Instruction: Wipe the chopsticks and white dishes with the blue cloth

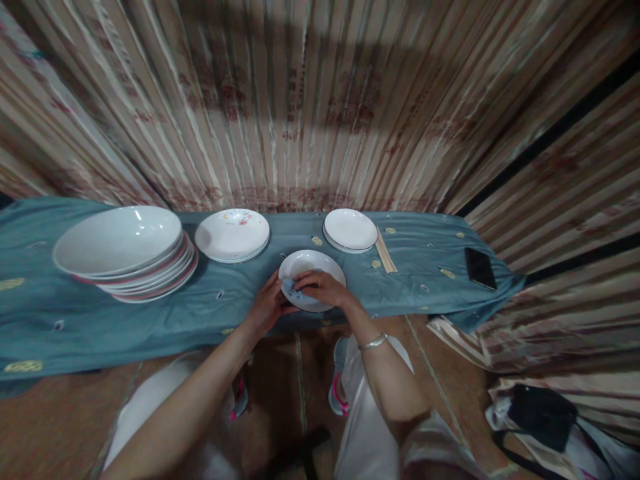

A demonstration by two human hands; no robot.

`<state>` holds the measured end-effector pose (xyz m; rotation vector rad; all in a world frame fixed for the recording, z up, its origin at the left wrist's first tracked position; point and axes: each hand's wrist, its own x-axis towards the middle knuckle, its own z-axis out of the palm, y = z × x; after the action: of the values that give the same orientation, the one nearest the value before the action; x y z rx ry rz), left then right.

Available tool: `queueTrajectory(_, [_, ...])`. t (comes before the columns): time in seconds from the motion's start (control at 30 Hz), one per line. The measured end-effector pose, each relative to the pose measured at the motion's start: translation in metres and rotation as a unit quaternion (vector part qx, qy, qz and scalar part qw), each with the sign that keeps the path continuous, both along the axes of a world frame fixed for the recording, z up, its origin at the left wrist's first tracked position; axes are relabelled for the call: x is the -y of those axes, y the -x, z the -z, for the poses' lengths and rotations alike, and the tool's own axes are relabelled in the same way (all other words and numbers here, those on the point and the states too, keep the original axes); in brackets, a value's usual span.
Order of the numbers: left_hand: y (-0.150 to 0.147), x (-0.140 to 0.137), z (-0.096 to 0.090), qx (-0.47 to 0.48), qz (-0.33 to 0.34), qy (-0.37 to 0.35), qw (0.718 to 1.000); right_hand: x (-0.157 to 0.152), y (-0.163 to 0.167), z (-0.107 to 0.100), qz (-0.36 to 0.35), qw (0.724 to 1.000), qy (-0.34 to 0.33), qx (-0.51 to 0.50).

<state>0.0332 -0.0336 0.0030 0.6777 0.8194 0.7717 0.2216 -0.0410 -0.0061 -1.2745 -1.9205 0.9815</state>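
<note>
A small white plate with a dark rim is at the table's front edge, tilted slightly in front of me. My left hand grips its left edge, thumb on the rim and fingers at the outside. Inside the plate, my right hand presses a bluish cloth against the surface, fingers bent over it. Behind and to the right lies a short stack of similar small plates. To the left is a stack of flower-patterned plates.
A tall stack of large white bowls or deep plates stands at the left. Wooden chopsticks lie beside the small plates. A black phone rests at the right end of the teal tablecloth. A dark bag is at lower right.
</note>
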Motion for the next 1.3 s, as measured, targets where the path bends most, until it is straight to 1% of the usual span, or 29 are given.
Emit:
queueTrajectory(0.13, [0.0, 0.0, 0.0, 0.004, 0.011, -0.009, 1.0, 0.005, -0.004, -0.002, -0.021, 0.999, 0.033, -0.028])
queueTrajectory(0.33, [0.001, 0.0, 0.003, 0.002, 0.015, -0.017, 1.0, 0.015, -0.011, -0.006, -0.03, 0.996, 0.081, -0.024])
queueTrajectory(0.4, [0.001, 0.0, 0.003, 0.001, 0.016, -0.017, 1.0, 0.019, -0.013, -0.009, -0.032, 0.995, 0.097, -0.014])
queueTrajectory(0.5, [0.0, 0.001, 0.002, -0.001, 0.015, -0.015, 1.0, 0.025, -0.017, -0.014, -0.019, 0.994, 0.103, 0.028])
queueTrajectory(0.63, [0.0, 0.0, 0.002, -0.008, 0.006, -0.012, 1.0, 0.032, -0.021, -0.02, 0.014, 0.991, 0.098, 0.093])
queueTrajectory(0.9, [0.0, -0.001, 0.003, -0.001, 0.007, -0.016, 1.0, 0.035, -0.025, -0.026, 0.058, 0.979, 0.087, 0.174])
queueTrajectory(1.0, [0.0, -0.001, 0.003, -0.01, 0.012, -0.02, 1.0, 0.036, -0.024, -0.03, 0.086, 0.97, 0.07, 0.218])
queueTrajectory(1.13, [0.0, -0.001, 0.003, -0.022, 0.015, -0.022, 0.999, 0.035, -0.023, -0.033, 0.13, 0.95, 0.047, 0.28])
queueTrajectory(1.3, [0.0, -0.001, 0.002, -0.018, 0.011, -0.024, 0.999, 0.032, -0.024, -0.027, 0.174, 0.938, 0.015, 0.299])
